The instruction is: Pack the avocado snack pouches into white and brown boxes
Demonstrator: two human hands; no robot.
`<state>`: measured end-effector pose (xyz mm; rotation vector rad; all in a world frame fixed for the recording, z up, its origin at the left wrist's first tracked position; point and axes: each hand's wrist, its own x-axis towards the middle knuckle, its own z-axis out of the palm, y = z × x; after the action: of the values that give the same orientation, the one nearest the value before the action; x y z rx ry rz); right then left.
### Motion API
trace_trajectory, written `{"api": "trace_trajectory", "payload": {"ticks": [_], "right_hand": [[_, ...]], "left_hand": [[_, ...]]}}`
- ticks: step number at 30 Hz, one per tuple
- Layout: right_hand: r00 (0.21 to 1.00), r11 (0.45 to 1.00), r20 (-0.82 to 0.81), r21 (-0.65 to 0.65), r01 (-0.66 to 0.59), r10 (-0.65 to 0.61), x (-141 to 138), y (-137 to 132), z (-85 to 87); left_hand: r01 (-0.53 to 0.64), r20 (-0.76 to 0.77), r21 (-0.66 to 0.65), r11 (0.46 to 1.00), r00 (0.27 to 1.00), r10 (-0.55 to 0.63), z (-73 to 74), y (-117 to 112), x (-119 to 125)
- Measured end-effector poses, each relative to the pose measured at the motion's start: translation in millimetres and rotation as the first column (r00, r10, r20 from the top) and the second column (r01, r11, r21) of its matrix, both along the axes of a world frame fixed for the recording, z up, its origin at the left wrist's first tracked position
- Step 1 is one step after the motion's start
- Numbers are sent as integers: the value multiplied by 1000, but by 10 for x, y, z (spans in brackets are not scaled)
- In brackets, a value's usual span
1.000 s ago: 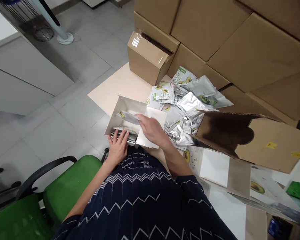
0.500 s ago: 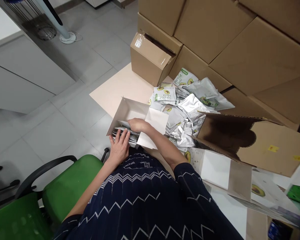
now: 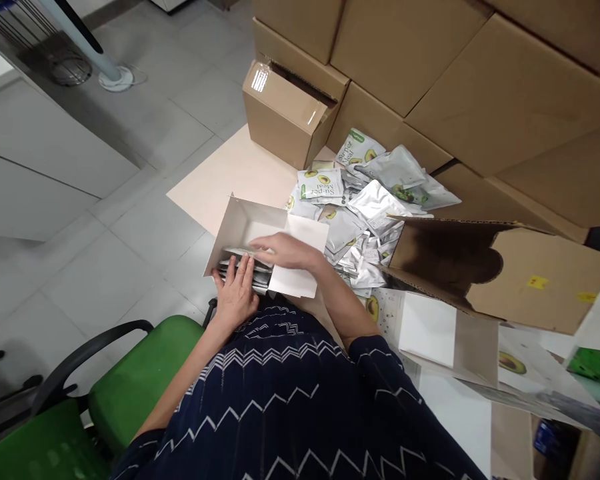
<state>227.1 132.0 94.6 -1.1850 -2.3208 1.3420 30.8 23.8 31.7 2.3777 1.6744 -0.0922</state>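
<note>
A small white carton [image 3: 240,223] lies open at the table's near edge, with a stack of silver sachets [image 3: 233,261] packed inside it. My left hand [image 3: 236,293] rests flat on that stack, fingers stretched out. My right hand [image 3: 286,251] reaches across the carton with its fingers pressing on the top sachet in the stack. A white flap [image 3: 305,240] of the carton lies under my right wrist. A heap of loose silver avocado sachets [image 3: 360,200] is spread on the table just right of the carton.
Brown shipping boxes [image 3: 430,60] are stacked at the back, one small box [image 3: 280,113] in front. An open brown box [image 3: 480,267] lies on its side at right, with flat white cartons [image 3: 427,330] below it. A green chair [image 3: 130,380] is at my left.
My right hand brought a sachet down into the carton and now presses it onto the stack. My left hand stayed on the stack.
</note>
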Motion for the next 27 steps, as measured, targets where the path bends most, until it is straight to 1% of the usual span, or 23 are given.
{"api": "trace_trajectory", "payload": {"ticks": [1,2,3,4,5,6,7,8,9,10,11,12,13,14,17,20,22,24,25,27], "right_hand": [[975,984,-138,23,177,-172,158,-12,21],[899,924,-247,36,381,-361,328,-14,16],[784,815,-309,48,578,-538,501,-7,-16],[657,673,-317,72,736,-684,670,6,-77],[547,539,-277,115,835,-790,827,23,-162],[481,453,-189,173,875,-856,963,39,-267],[460,436,-54,234,869,-886,1071,49,-383],[473,484,110,283,828,-874,1148,52,-504],[496,568,286,298,767,-820,1191,46,-622],[513,657,442,279,701,-736,1203,29,-733],[515,724,561,248,643,-649,1188,4,-833],[505,768,639,222,600,-580,1155,-28,-919],[494,794,685,209,570,-535,1110,-65,-991],[484,808,708,211,550,-514,1063,-103,-1049],[472,819,713,255,515,-519,956,-203,-1149],[490,804,671,287,521,-557,954,-253,-1154],[498,752,592,321,576,-634,1018,-259,-1099],[460,665,512,350,660,-726,1129,-259,-990],[420,602,468,360,712,-777,1199,-265,-912],[340,450,326,375,810,-882,1352,-306,-708]], "left_hand": [[0,1,-6,1000,1000,0,0,2,-2],[2,3,-9,1000,1000,-2,-3,3,-4],[5,6,-6,1000,1000,-5,-8,3,-7],[11,9,4,1000,1000,-11,-15,3,-10],[18,11,17,1000,1000,-18,-23,1,-13],[24,12,32,999,1000,-24,-32,0,-16],[28,11,45,999,1000,-29,-40,-2,-18],[30,10,54,998,999,-31,-45,-3,-19],[31,8,58,998,999,-32,-48,-5,-19],[31,5,60,998,1000,-31,-46,-5,-18],[29,2,59,998,1000,-29,-40,-6,-16],[28,-1,55,998,1000,-28,-32,-6,-13],[26,-4,51,998,1000,-26,-22,-7,-10],[25,-8,47,999,1000,-25,-13,-8,-7],[27,-20,45,999,999,-26,3,-11,-3],[28,-25,50,998,999,-27,-3,-12,-5],[27,-22,48,998,999,-26,-7,-11,-6],[24,-15,39,999,1000,-24,-8,-9,-7],[22,-13,33,999,1000,-21,-7,-8,-8],[19,-10,23,1000,1000,-19,-5,-5,-10]]}}
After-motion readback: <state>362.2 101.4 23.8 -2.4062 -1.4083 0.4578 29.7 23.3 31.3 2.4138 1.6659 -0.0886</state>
